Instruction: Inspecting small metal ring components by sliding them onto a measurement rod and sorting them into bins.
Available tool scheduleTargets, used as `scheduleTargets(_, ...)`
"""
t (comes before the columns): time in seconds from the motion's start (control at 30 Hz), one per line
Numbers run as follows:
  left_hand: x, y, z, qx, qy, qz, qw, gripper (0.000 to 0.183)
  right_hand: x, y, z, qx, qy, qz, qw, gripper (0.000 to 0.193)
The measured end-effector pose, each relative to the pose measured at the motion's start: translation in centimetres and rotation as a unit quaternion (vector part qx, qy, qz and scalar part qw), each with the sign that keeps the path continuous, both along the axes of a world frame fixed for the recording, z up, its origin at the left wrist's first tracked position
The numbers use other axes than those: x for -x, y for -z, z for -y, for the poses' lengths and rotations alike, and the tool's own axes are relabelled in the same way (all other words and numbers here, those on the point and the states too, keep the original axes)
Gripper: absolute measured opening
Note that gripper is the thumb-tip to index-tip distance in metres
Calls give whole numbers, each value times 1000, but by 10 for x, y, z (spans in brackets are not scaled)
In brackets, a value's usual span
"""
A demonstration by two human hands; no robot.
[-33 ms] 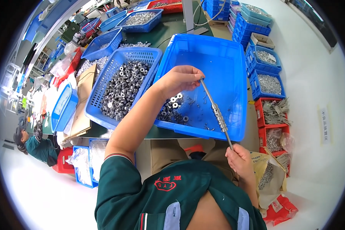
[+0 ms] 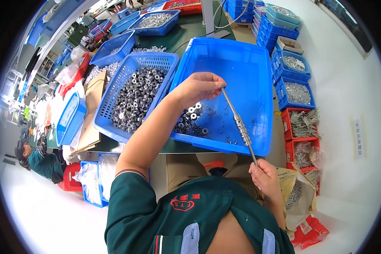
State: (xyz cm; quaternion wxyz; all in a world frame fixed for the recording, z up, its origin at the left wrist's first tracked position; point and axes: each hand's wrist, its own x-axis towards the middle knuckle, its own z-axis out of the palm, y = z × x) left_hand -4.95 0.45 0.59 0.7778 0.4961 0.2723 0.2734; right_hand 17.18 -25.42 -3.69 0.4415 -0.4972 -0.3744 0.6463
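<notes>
A thin metal rod [image 2: 229, 101] slants over the blue bin, with several shiny metal rings [image 2: 241, 129] threaded close together around its middle. My left hand [image 2: 203, 86] pinches the rod's far upper end. Closed around its near lower end is my right hand [image 2: 264, 175], just outside the bin's front edge. Beneath the rod sits the large blue bin [image 2: 249, 67]. Small dark metal parts [image 2: 189, 129] and a few pale washer-like rings [image 2: 194, 111] lie in its front left corner, partly hidden by my left forearm.
Left of the bin, a blue perforated basket [image 2: 110, 112] holds many dark, ring-shaped metal parts. Folded cardboard [image 2: 93, 108] leans beside it. Stacked blue crates [image 2: 298, 91] and red bins [image 2: 292, 122] of metal parts line the right wall. Another person [image 2: 46, 163] sits at far left.
</notes>
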Motion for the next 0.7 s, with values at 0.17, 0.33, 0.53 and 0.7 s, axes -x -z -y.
scheduleTargets(0.17, 5, 1, -2, -16, 0, -13, 1000, 17, 0, 0, 0, -2, -4, 13, 1000, 16)
scheduleTargets(0.33, -4, 1, 11, -34, 114, -54, 991, 23, 2, 1, -1, 21, -18, -32, 999, 16)
scheduleTargets(0.53, -14, 3, 20, -12, 180, -35, 983, 27, 14, 2, -3, -5, 22, -25, 999, 15)
scheduleTargets(0.7, -4, 1, 14, -181, 172, -195, 948, 29, 10, 5, 2, -9, 28, -19, 999, 14)
